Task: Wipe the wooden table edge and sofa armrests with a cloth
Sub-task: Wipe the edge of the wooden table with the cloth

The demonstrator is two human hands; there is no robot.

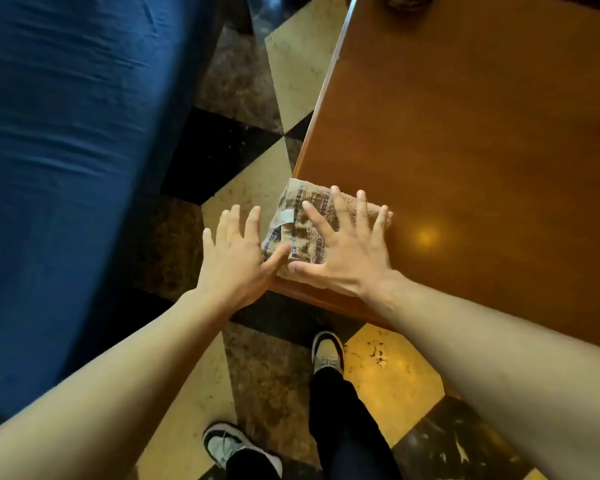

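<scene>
Head view: pressing folded brown cloth [312, 230] flat onto near left corner of wooden table [482, 133], part of it hanging over the corner. Right hand [343, 251] lying on top of cloth, fingers spread wide and straight, pressing, not gripping. Left hand [236, 258] hovering just beside table corner over checkered floor [291, 81], fingers also straight and splayed, thumb touching cloth's hanging side; holding nothing. Looks like starting the table-edge step: cloth sitting at the corner, long left edge stretching away ahead. Next move probably needing a slide of the cloth along that edge with steady downward pressure, keeping the overhang wrapped on the rim so it isn't slipping off. Blue sofa [66, 150] sitting to the left across a strip of floor; armrests not in view, so not yet wiped by the look of it.
</scene>
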